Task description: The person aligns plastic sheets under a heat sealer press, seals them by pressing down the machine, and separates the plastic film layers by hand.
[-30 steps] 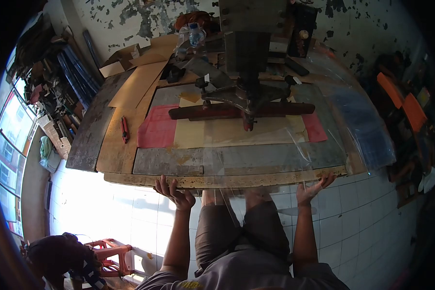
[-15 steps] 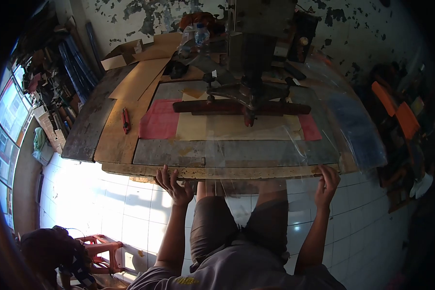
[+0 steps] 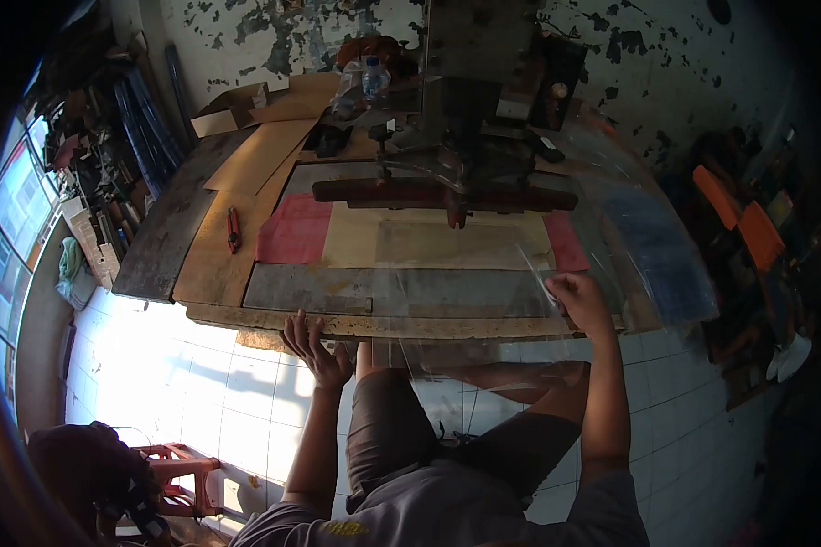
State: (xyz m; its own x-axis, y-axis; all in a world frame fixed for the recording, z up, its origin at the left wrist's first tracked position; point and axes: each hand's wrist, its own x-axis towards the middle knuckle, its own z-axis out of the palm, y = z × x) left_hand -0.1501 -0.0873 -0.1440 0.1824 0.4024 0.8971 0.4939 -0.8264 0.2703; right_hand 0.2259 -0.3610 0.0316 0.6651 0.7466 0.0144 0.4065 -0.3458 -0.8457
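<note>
My left hand (image 3: 317, 354) lies with spread fingers against the wooden front edge (image 3: 337, 325) of the worktable. My right hand (image 3: 582, 303) is closed in a pinch on the right edge of a clear plastic sheet (image 3: 465, 296). The sheet spreads over the table's front and hangs past the edge above my legs. Under and behind it lies a cream panel (image 3: 356, 239) with a pink piece (image 3: 294, 228) at its left and another pink piece (image 3: 567, 242) at its right. A dark press bar (image 3: 410, 193) stands over the panel.
A red cutter knife (image 3: 233, 230) lies at left, near brown cardboard (image 3: 265, 150). A water bottle (image 3: 372, 78) stands at the back. Blue-tinted plastic (image 3: 657, 246) covers the right side. Another person (image 3: 87, 479) is at lower left beside a red stool (image 3: 178, 474).
My right hand has left the table's front edge, moved inward and up, and now pinches the plastic sheet. My left hand has stayed at the edge. My right leg has swung outward.
</note>
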